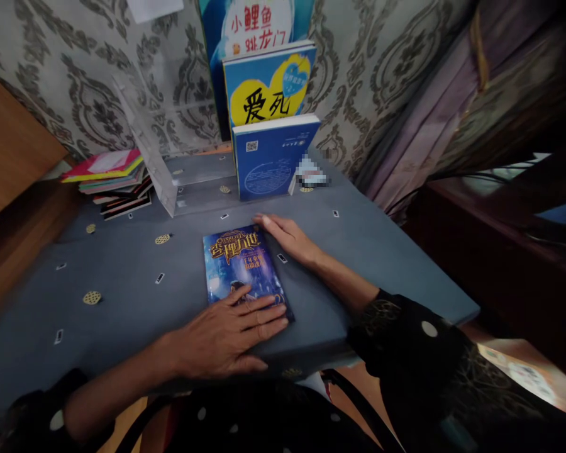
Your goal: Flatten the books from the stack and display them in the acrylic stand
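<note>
"So, from the head camera, where is the book (238, 264)?"

"Flat on the table (122, 321), cover up, just in from the near edge and well apart from the right front corner."

"And the hands?"

"The left hand (229, 333) is spread, palm down, its fingers laid straight across the book's lower part, grasping nothing. The right hand (287, 236) has its fingers extended, tips at the upper right corner. They look relaxed, but I can't tell whether they press on the cover or just meet its edge."

"How would it handle?"

"Light, I'd judge: a thin paperback, bendy rather than stiff. The cover looks glossy, so it may slide under a flat palm, and the corners could crease."

"Where to take hold, then?"

"I'd slip fingertips under that upper right corner, thumb on top, or pinch the right side, with the left palm as a steady weight."

"Anything in the way?"

"Hardly. The upright books (276, 157) stand towards the table's far edge, beyond the right hand."
</note>
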Available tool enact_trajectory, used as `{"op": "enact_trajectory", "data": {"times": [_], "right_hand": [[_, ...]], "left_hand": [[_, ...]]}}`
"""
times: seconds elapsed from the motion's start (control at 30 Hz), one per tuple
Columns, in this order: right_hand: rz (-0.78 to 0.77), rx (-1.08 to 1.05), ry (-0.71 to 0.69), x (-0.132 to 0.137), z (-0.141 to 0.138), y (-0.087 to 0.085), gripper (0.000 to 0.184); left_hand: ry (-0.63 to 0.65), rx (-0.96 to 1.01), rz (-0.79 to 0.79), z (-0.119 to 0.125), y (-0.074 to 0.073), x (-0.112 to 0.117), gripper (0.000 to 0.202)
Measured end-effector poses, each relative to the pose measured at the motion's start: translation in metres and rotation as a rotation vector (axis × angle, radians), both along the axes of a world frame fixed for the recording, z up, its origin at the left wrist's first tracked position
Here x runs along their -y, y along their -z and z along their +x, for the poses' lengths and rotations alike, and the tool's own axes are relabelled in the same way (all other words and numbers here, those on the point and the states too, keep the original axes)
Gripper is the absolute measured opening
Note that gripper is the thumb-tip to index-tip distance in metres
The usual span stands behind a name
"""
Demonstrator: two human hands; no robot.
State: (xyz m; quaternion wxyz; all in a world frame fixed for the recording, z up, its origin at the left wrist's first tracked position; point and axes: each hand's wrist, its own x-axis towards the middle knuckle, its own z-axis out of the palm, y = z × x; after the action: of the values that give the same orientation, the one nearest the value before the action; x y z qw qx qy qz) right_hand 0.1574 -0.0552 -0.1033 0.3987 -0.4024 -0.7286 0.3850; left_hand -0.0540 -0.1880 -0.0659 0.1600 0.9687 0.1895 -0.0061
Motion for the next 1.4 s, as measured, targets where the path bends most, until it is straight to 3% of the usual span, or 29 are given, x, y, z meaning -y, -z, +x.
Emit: {"op": "enact_trajectory", "data": {"times": [0.07,0.17,0.27,0.33,0.47,0.53,0.6,0.7,0.8,0.9,0.97,1.07,1.17,1.2,1.27,1.4], "right_hand": [[0.098,0.113,0.002,0.004,0.0,-0.002,0.046],[0.161,0.232,0.066,0.02,-0.001,-0.007,0.034],[0.144,0.296,0.093,0.042,-0.001,-0.012,0.032],[0.141,0.306,0.094,0.056,0.001,-0.013,0.03],[0.101,0.289,0.098,0.072,0.004,-0.015,0.029],[0.075,0.274,0.101,0.077,0.005,-0.017,0.031],[0.046,0.24,0.102,0.081,0.007,-0.02,0.032],[-0.019,0.17,0.102,0.085,0.009,-0.019,0.041],[-0.089,0.036,0.118,0.082,0.014,-0.011,0.058],[-0.198,-0.156,0.024,0.068,0.021,-0.014,0.051],[-0.253,-0.265,-0.104,0.054,0.025,-0.029,0.042],[-0.088,-0.402,-0.173,0.035,0.031,-0.066,0.036],[0.201,-0.442,-0.12,0.024,0.038,-0.089,0.029],[0.296,-0.398,-0.07,0.022,0.041,-0.088,0.025],[0.439,-0.202,-0.026,0.022,0.047,-0.074,0.025],[0.436,0.19,-0.187,0.036,0.061,-0.024,0.035]], "left_hand": [[-0.108,0.029,-0.034,-0.009,0.002,0.0,0.067],[-0.459,0.156,-0.082,-0.025,0.009,-0.004,0.062],[-0.852,0.439,-0.223,-0.035,0.016,-0.013,0.057],[-1.036,0.705,-0.413,-0.036,0.016,-0.022,0.056],[-1.253,1.264,-0.859,-0.032,0.002,-0.043,0.041],[-1.337,1.381,-1.029,-0.029,-0.006,-0.05,0.03],[-1.369,1.361,-1.197,-0.023,-0.01,-0.053,0.022],[-1.372,1.259,-1.314,-0.01,-0.009,-0.05,0.02],[-1.388,1.242,-1.239,0.004,-0.013,-0.049,0.022],[-1.251,1.256,-1.156,0.013,-0.034,-0.056,0.03],[-1.092,1.257,-1.061,0.017,-0.056,-0.062,0.041],[-0.823,1.231,-0.761,0.016,-0.091,-0.068,0.048],[-0.62,0.997,-0.4,0.008,-0.112,-0.068,0.038],[-0.561,0.874,-0.303,0.004,-0.112,-0.067,0.035],[-0.444,0.629,-0.173,-0.004,-0.098,-0.065,0.038],[-0.322,0.344,-0.124,-0.016,-0.037,-0.056,0.067]]}}
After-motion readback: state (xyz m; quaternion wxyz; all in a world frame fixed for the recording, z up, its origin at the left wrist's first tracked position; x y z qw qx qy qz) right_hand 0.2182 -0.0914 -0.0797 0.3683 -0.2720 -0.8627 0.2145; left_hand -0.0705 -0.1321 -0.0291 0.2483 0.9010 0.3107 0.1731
